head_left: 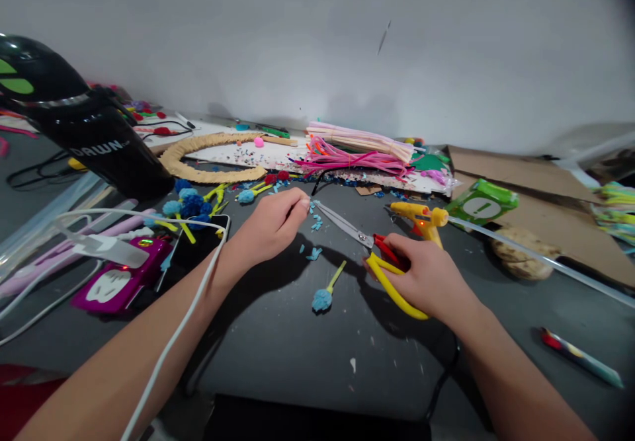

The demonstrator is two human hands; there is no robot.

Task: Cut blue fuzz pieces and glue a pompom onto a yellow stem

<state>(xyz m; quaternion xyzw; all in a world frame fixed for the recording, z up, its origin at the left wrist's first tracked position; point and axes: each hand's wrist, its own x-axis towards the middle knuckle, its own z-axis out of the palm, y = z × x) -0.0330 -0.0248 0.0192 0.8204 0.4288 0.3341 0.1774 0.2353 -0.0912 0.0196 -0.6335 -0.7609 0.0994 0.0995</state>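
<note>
My right hand [419, 272] grips a pair of scissors [370, 239] with red and yellow handles. Their blades point up and left, with the tips close to the fingertips of my left hand [275, 223]. Those fingers are pinched together, and whatever they hold is mostly hidden. Small light-blue snippets [316, 223] lie on the table under the blade tips. Nearer to me, between the hands, rests a light-blue fuzzy flower [322, 299] with a yellow-green stem.
A yellow glue gun [419, 215] lies beyond my right hand, a clear stick in its back. Left are a black bottle [84, 117], a purple power adapter [122, 276] and blue flowers [193, 204]. Pipe-cleaner bundles [352, 153] lie at the back. A white cable [171, 342] crosses my left forearm.
</note>
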